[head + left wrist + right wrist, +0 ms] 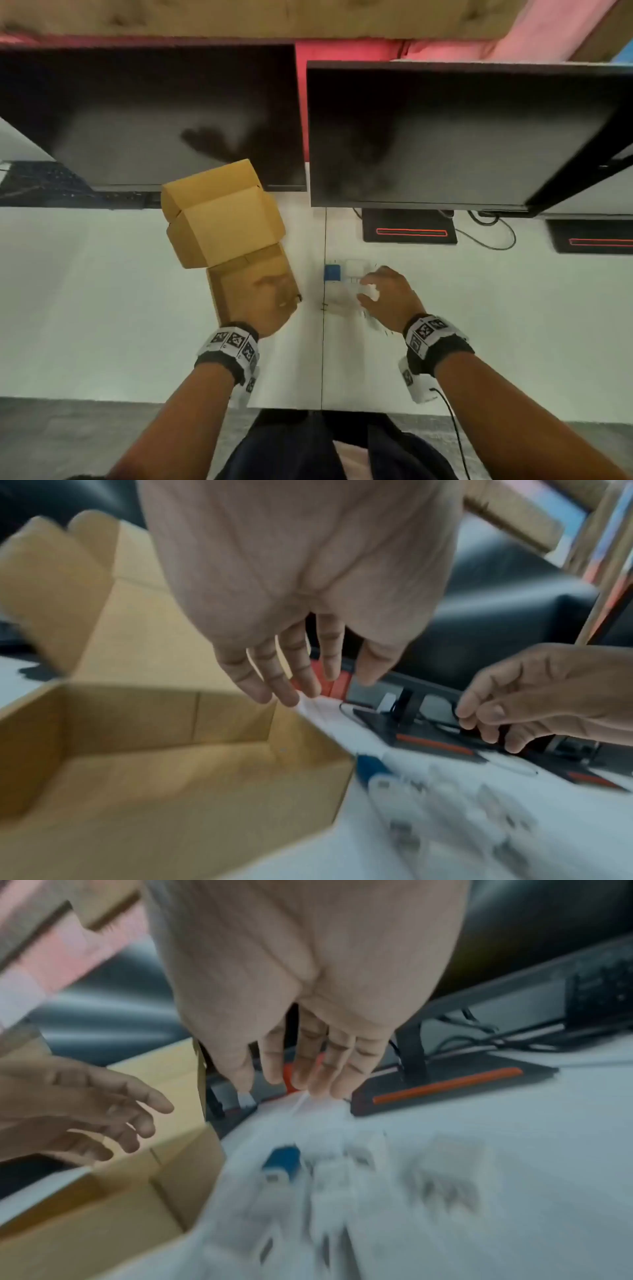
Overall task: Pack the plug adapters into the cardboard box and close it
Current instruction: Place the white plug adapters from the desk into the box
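An open cardboard box (236, 274) stands left of centre on the white desk, its lid (219, 216) folded up and back. Its inside (143, 783) holds nothing. My left hand (274, 289) hovers over the box's near right corner, fingers (291, 669) straight, holding nothing. To the right of the box lies a blue plug adapter (332, 272) among several white adapters (354, 267), blurred in both wrist views (445, 1172). My right hand (371, 291) is spread just above them, fingers (308, 1064) straight with nothing in them.
Two dark monitors (154, 113) (462, 137) stand along the back, close behind the box lid. A black stand base with a red stripe (409, 231) and a cable (493, 236) lie behind the adapters. The desk's near edge (137, 399) is in front of me.
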`<state>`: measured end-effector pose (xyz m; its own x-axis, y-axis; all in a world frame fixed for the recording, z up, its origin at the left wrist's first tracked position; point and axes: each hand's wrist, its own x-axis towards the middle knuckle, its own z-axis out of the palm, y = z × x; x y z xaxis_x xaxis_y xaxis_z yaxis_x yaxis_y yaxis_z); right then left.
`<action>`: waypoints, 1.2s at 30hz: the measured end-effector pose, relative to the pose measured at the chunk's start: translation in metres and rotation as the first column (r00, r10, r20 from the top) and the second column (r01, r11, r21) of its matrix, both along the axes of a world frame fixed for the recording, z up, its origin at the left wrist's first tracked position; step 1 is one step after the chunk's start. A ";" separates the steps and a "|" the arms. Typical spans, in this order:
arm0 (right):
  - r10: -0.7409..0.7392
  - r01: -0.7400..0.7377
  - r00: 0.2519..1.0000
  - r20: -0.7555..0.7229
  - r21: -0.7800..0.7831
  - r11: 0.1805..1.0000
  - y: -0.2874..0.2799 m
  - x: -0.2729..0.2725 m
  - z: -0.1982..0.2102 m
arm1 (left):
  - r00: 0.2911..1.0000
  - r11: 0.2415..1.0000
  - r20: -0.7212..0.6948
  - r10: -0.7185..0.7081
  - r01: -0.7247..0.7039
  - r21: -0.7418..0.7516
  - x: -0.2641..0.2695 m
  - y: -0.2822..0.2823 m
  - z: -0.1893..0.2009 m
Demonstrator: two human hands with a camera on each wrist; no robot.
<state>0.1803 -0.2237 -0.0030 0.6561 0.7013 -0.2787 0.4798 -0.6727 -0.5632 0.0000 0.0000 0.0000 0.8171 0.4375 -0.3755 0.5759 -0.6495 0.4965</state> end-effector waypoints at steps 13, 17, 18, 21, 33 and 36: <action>-0.017 0.015 1.000 -0.006 -0.178 0.984 0.000 -0.007 -0.035 | 0.939 0.992 -0.321 -0.124 0.110 -0.064 0.015 -0.012 -0.023; -0.027 0.030 0.999 0.021 -0.169 0.985 0.002 -0.014 -0.036 | 0.929 0.981 -0.317 -0.190 0.164 -0.108 0.023 -0.008 -0.017; -0.029 0.035 0.999 0.036 -0.183 0.982 0.003 -0.017 -0.035 | 0.926 0.976 -0.317 -0.206 0.168 -0.141 0.024 -0.008 -0.013; -0.036 0.052 0.997 0.074 -0.224 0.973 0.006 -0.022 -0.036 | 0.964 0.944 -0.200 -0.175 0.107 -0.313 0.028 -0.003 0.000; -0.418 0.413 0.908 -0.021 0.205 0.887 0.031 -0.052 -0.004 | 0.842 0.833 0.008 0.540 -0.533 -0.150 -0.014 0.084 0.004; -0.348 0.326 0.938 0.002 0.345 0.880 0.059 -0.066 0.011 | 0.873 0.824 -0.072 0.483 -0.481 -0.300 -0.019 0.084 -0.007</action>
